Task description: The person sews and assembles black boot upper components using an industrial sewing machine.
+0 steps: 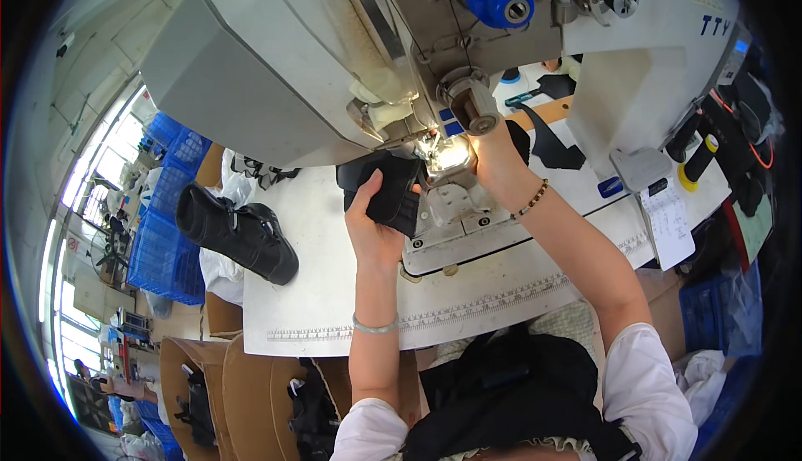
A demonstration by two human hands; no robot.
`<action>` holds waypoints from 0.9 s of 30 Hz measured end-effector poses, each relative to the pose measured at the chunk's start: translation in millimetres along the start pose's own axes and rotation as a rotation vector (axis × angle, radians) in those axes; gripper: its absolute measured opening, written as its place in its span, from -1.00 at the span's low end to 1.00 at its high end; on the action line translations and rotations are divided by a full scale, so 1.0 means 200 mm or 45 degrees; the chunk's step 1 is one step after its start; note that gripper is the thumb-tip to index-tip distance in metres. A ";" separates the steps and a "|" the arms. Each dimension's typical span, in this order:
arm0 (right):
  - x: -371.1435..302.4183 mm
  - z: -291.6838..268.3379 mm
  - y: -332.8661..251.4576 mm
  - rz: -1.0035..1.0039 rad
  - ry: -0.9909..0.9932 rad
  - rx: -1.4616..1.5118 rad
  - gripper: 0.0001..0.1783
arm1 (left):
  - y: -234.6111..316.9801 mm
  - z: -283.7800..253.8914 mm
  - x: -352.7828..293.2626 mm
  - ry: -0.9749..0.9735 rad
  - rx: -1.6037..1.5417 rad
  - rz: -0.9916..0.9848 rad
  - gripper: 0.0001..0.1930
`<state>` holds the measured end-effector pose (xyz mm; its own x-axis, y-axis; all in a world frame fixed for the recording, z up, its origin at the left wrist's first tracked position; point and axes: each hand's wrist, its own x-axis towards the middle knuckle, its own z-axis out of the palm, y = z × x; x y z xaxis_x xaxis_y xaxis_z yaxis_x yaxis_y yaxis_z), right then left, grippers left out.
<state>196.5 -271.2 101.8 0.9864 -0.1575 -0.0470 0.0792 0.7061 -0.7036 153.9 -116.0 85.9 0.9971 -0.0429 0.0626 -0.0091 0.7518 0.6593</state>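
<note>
My left hand (376, 231) is closed on a black shoe-upper piece (393, 198), thumb on top, just left of the lit needle area of a sewing machine (276, 60). Ridged folds show on the side of the piece nearest my fingers. My right hand (499, 164) reaches up to the right of the bright lamp spot, close to a round metal part of the machine head. Its fingertips are hidden behind that part, so what they hold does not show. A finished-looking black laced boot (242, 231) lies on the left of the white worktable (326, 319).
A flat black cut piece (551, 144) lies behind the machine arm. At the right are a yellow-and-black thread spool (700, 160) and a paper label sheet (667, 223). Blue crates (167, 235) stand at the left. Cardboard boxes (251, 386) with black pieces sit below the table edge.
</note>
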 end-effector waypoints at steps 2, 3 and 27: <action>-0.03 0.02 -0.02 0.012 -0.019 0.004 -0.85 | 0.00 0.02 -0.02 0.042 0.038 0.061 -0.76; -0.05 0.03 -0.02 0.021 -0.044 0.012 -0.85 | 0.00 0.03 -0.02 0.047 0.035 0.054 -0.76; -0.14 -0.01 0.04 -0.161 0.098 0.037 -0.86 | -0.14 0.01 -0.19 0.299 -0.171 -0.017 -0.71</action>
<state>169.9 -262.1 96.0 0.9544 -0.2982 -0.0143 0.2074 0.6967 -0.6867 115.2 -137.6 66.3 0.9874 0.0882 -0.1311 -0.0011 0.8335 0.5525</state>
